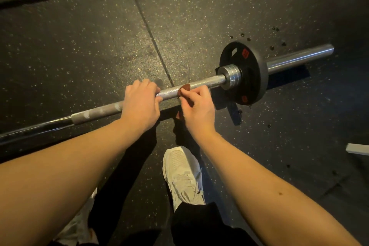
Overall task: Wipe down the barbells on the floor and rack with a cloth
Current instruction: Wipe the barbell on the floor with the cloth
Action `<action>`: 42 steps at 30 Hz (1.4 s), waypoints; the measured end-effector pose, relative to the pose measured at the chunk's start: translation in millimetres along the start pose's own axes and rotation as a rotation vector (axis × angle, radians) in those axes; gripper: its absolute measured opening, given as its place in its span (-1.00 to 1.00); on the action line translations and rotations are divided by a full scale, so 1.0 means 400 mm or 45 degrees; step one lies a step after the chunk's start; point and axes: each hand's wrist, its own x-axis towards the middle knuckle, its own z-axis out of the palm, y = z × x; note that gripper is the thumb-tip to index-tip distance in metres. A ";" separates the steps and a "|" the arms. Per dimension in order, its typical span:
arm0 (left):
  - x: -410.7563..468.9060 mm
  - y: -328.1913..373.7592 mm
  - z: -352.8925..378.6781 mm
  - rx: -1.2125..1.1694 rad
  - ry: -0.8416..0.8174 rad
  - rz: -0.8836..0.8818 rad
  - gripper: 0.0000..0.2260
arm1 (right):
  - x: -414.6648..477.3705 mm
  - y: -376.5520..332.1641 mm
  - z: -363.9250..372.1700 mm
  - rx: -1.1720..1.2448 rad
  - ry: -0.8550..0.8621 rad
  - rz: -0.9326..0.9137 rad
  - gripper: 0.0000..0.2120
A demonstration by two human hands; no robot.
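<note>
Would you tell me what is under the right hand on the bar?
A reddish-brown cloth, pinched by the right hand against the barbell; how far it wraps underneath is hidden.

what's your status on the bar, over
Left hand grips bar. Right hand pinches cloth against the shaft, just left of the plate. Nothing on the shaft between cloth and plate.

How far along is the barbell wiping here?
Done: no wiped stretch is tellable on the bar. In hand: left hand grips the bar; right hand pinches the cloth against it near the plate. Left: the sleeve and any racked bars, none in view.
</note>
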 end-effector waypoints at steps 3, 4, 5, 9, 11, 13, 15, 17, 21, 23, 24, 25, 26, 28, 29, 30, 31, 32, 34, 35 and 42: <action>0.001 -0.002 0.003 -0.009 -0.007 0.002 -0.79 | 0.036 0.056 -0.050 -0.002 0.118 0.135 -0.77; 0.001 -0.004 0.004 -0.009 -0.001 0.001 -0.79 | 0.049 0.074 -0.061 0.018 0.164 0.202 -0.76; 0.001 -0.006 0.005 -0.009 0.003 0.002 -0.79 | 0.057 0.084 -0.064 0.023 0.200 0.256 -0.75; -0.002 -0.006 0.003 -0.006 0.016 -0.001 -0.79 | 0.042 0.006 -0.011 -0.134 0.110 0.073 -0.76; -0.001 -0.011 0.001 0.005 0.017 0.010 -0.78 | 0.022 -0.029 0.010 -0.151 -0.062 -0.166 -0.80; 0.000 -0.020 -0.001 0.000 0.019 0.036 -0.76 | 0.027 -0.019 -0.004 -0.192 -0.149 -0.273 -0.78; -0.006 -0.034 -0.005 -0.022 0.000 0.069 -0.73 | 0.049 0.019 -0.039 -0.230 -0.098 -0.177 -0.75; -0.022 -0.051 -0.012 -0.039 0.002 0.105 -0.65 | 0.067 0.047 -0.069 -0.243 0.003 0.028 -0.74; -0.055 -0.106 -0.039 -0.035 0.048 0.022 -0.60 | 0.052 -0.014 -0.017 -0.294 -0.042 -0.104 -0.76; -0.065 -0.138 -0.051 0.024 0.041 -0.036 -0.66 | 0.029 -0.057 0.021 -0.312 -0.167 -0.313 -0.78; -0.067 -0.151 -0.056 0.055 0.031 -0.054 -0.69 | 0.025 -0.069 0.028 -0.326 -0.223 -0.378 -0.78; -0.067 -0.161 -0.059 0.083 0.017 -0.063 -0.71 | 0.031 -0.072 0.026 -0.341 -0.266 -0.407 -0.77; -0.068 -0.167 -0.061 0.101 0.001 -0.063 -0.72 | 0.043 -0.068 0.011 -0.365 -0.285 -0.395 -0.76; -0.065 -0.172 -0.059 0.108 -0.008 -0.046 -0.72 | 0.066 -0.045 -0.033 -0.422 -0.240 -0.257 -0.74; -0.063 -0.172 -0.059 0.112 -0.005 -0.036 -0.71 | 0.078 -0.032 -0.052 -0.440 -0.178 -0.162 -0.74; -0.062 -0.169 -0.057 0.115 -0.009 -0.032 -0.71 | 0.085 -0.024 -0.062 -0.449 -0.122 -0.090 -0.75; -0.060 -0.167 -0.057 0.116 -0.015 -0.033 -0.71 | 0.086 -0.026 -0.057 -0.449 -0.095 -0.063 -0.75; -0.058 -0.165 -0.057 0.114 -0.020 -0.037 -0.72 | 0.077 -0.046 -0.040 -0.446 -0.110 -0.094 -0.76; -0.052 -0.161 -0.059 0.112 -0.031 -0.048 -0.73 | 0.045 -0.092 0.013 -0.434 -0.233 -0.276 -0.77; -0.050 -0.160 -0.059 0.120 -0.041 -0.052 -0.73 | 0.029 -0.106 0.033 -0.421 -0.299 -0.375 -0.77; -0.019 -0.155 -0.082 0.289 -0.171 0.053 -0.70 | 0.061 -0.025 -0.038 -0.403 -0.068 -0.110 -0.79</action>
